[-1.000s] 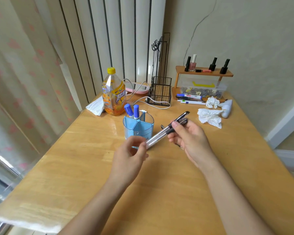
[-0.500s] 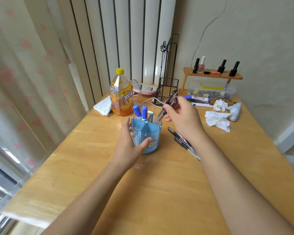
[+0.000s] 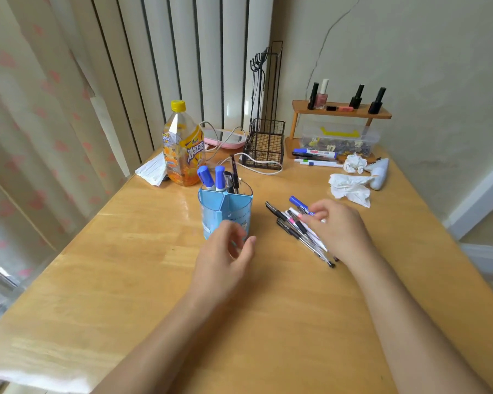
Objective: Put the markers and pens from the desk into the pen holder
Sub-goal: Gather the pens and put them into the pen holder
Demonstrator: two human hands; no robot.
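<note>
A blue pen holder [image 3: 225, 209] stands mid-desk with two blue-capped markers [image 3: 211, 177] and black pens [image 3: 231, 179] upright in its back compartments. My left hand [image 3: 225, 260] curls loosely just in front of the holder, holding nothing. To the right, several pens [image 3: 291, 226] lie in a loose pile on the desk. My right hand [image 3: 336, 228] rests over that pile, fingertips touching a blue-capped marker [image 3: 299, 203]; I cannot tell whether it grips one. More markers [image 3: 315, 156] lie at the back by the wooden shelf.
An orange drink bottle [image 3: 182, 149] stands behind the holder, folded paper [image 3: 153, 173] to its left. A black wire rack [image 3: 265, 146], white cable, crumpled tissues [image 3: 350, 187], a white device [image 3: 380, 173], a clear box and a shelf of polish bottles [image 3: 342, 109] fill the back.
My right hand dropped the black pens into the holder and moved right and down onto the pile. My left hand let go of the holder and drew back slightly.
</note>
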